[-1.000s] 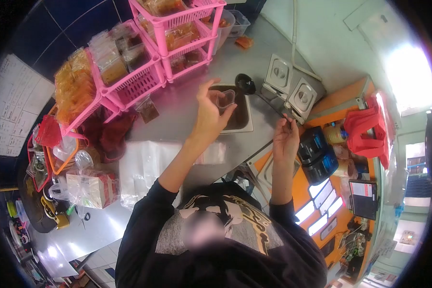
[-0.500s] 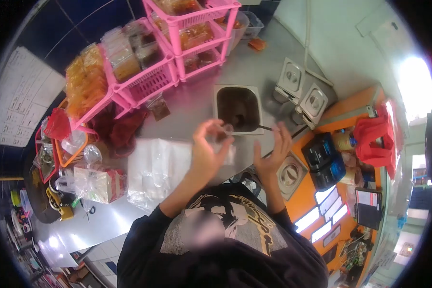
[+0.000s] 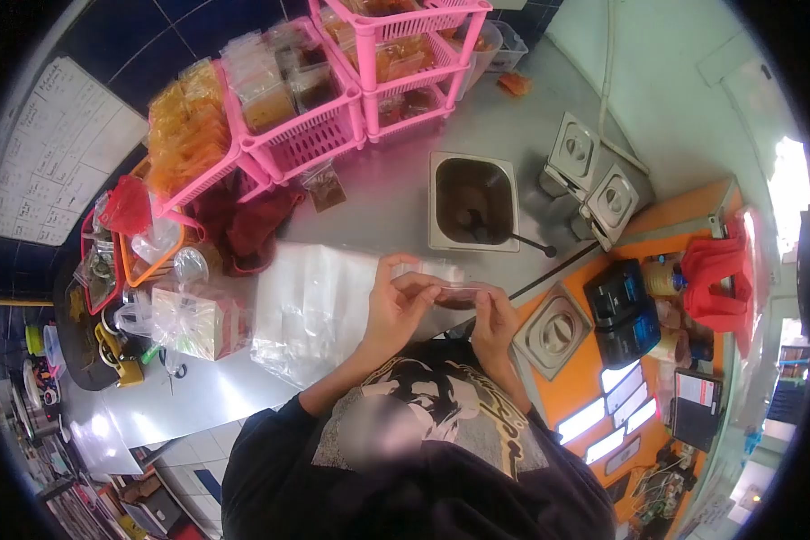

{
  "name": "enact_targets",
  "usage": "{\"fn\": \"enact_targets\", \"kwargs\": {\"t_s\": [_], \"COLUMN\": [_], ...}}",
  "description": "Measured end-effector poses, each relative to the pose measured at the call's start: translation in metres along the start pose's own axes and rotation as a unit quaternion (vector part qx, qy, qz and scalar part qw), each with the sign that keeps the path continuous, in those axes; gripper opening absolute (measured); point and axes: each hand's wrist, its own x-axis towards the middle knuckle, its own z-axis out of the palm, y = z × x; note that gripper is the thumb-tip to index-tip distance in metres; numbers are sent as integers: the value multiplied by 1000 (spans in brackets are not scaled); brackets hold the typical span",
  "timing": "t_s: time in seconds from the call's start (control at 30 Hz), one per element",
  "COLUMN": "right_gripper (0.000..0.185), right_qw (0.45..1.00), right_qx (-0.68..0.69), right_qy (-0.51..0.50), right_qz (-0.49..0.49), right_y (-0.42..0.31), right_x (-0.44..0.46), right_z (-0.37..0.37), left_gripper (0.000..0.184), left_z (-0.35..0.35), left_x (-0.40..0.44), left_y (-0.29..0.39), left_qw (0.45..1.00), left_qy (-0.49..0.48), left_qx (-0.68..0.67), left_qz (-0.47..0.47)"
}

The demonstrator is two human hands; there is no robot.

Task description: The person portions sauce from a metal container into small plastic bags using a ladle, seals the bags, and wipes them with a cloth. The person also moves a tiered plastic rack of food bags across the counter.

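Note:
Both hands meet at a small clear plastic bag (image 3: pixel 457 295) with something dark in its lower part. My left hand (image 3: pixel 400 301) pinches its left edge between thumb and fingers. On the right edge, the fingers of my right hand (image 3: pixel 495 322) are closed. Beyond them is a square metal container (image 3: pixel 434 236) of dark liquid, set in the steel counter. A black ladle (image 3: pixel 535 245) stands in it, its handle leaning over the near right rim. Clear plastic bags (image 3: pixel 310 306) lie flat beside my left forearm.
Pink baskets (image 3: pixel 306 144) of filled bags stand at the back left. Lidded metal containers (image 3: pixel 574 148) are at the right, with another steel lid (image 3: pixel 552 331) on the orange surface. A black device (image 3: pixel 623 315) and a wrapped box (image 3: pixel 193 319) flank the work area.
My right hand has let go of the ladle, which now rests in the container. It has joined my left hand at the small bag, both nearer my body. The view has shifted.

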Motion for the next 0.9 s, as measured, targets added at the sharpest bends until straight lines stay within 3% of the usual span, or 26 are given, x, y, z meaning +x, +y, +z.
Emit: {"fn": "enact_targets", "kwargs": {"t_s": [0.07,0.2,0.37,0.7,0.9], "right_gripper": [15,20,8,9,10], "right_qw": [998,997,999,996,998], "right_qx": [42,28,31,10,-19], "right_qy": [0,-35,-26,-63,-63], "right_qz": [38,65,34,59,2], "right_y": [-16,-10,4,-2,-13], "right_x": [1,-7,-9,-12,-6], "right_z": [2,-3,1,-3,-2], "left_gripper": [44,42,43,51,50], "left_z": [-3,-5,-1,-3,-6], "left_x": [-2,-5,-4,-7,-6], "left_y": [0,-7,-6,-6,4], "left_qw": [998,999,999,1000,996], "left_qy": [-7,-6,18,-3,-76], "left_qx": [-68,-52,-37,2,44], "left_qz": [-15,5,24,26,-18]}}
